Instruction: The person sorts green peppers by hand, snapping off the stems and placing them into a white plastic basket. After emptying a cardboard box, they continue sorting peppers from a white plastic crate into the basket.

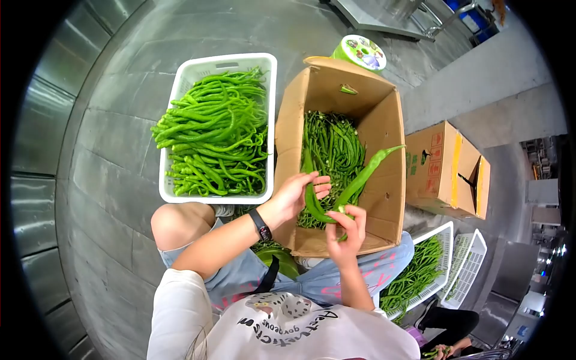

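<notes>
My left hand (298,193), with a dark band on its wrist, curls round a long green chili pepper (314,207) above the cardboard box. My right hand (349,235) pinches the lower end of that pepper. A second, larger green chili pepper (367,171) sticks up from the right hand's fingers, its tip leaning toward the box's right wall. Below both hands, the open cardboard box (384,123) holds a heap of thin green peppers (336,141). To its left stands a white crate (271,120) piled with long green peppers (216,126).
A round green-and-white tub (364,53) is behind the box. At right are a cardboard carton (441,171) and white crates (445,246), one with green peppers (417,273). Another person's hand (444,351) shows at bottom right. A green container (279,261) sits between my legs.
</notes>
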Tool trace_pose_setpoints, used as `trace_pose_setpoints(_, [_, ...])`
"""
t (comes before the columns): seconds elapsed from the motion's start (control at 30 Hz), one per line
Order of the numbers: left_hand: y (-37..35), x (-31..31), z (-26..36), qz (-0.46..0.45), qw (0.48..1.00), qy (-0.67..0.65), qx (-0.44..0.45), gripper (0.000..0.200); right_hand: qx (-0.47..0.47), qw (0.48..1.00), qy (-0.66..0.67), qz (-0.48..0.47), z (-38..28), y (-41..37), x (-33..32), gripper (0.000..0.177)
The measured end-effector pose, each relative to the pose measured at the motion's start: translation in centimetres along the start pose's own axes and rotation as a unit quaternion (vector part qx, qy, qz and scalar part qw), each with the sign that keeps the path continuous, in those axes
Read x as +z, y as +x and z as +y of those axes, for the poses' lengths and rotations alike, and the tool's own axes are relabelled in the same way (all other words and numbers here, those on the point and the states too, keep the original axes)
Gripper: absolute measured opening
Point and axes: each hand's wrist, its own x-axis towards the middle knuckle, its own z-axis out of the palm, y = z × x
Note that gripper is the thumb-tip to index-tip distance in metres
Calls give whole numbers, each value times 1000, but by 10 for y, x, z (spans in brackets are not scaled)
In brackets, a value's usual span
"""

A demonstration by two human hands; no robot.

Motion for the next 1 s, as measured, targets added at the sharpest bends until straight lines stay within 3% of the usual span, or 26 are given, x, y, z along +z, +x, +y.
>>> trace_pose_setpoints(0.03, [-3,3,4,-10,1000,12,17,21,7,1000,20,11,-7,-7,1,43])
trace_pose_setpoints(0.07, [-6,5,9,-38,998,36,25,20,4,999,-1,-35,-4,-14,-8,51])
trace_pose_setpoints(0.2, [-17,3,25,-99,977,157,105,16,120,973,195,-10,0,-11,-16,43])
trace_pose_setpoints(0.23, [-19,2,29,-116,967,186,131,15,109,976,180,-47,5,-12,-19,42])
trace_pose_setpoints(0.3, [-24,7,35,-116,968,198,101,24,88,977,152,-122,18,-14,-19,39])
trace_pose_setpoints(0.37, [-31,16,34,-83,979,170,76,30,81,980,141,-110,18,-16,-7,35])
trace_pose_setpoints(0.47, [-31,17,33,-137,976,147,86,31,6,982,85,-166,5,-6,4,37])
trace_pose_setpoints(0.57, [-34,17,36,-124,973,146,131,30,36,979,87,-181,6,-5,7,40])
trace_pose_setpoints(0.7, [-27,8,40,-138,959,158,189,32,108,931,110,-330,13,15,-21,67])
trace_pose_setpoints(0.73, [-30,13,40,-131,961,152,192,28,212,871,159,-414,21,22,-36,85])
trace_pose_setpoints(0.77, [-30,12,39,-139,957,177,184,28,280,844,239,-391,24,24,-45,78])
trace_pose_setpoints(0.83, [-30,11,36,-156,947,225,169,29,304,851,303,-303,30,38,-43,63])
trace_pose_setpoints(0.9, [-33,15,27,-150,935,270,174,31,270,913,270,-148,34,52,-22,33])
trace_pose_setpoints(1.0, [-31,14,17,-156,926,304,162,28,276,890,354,-76,19,69,-1,23])
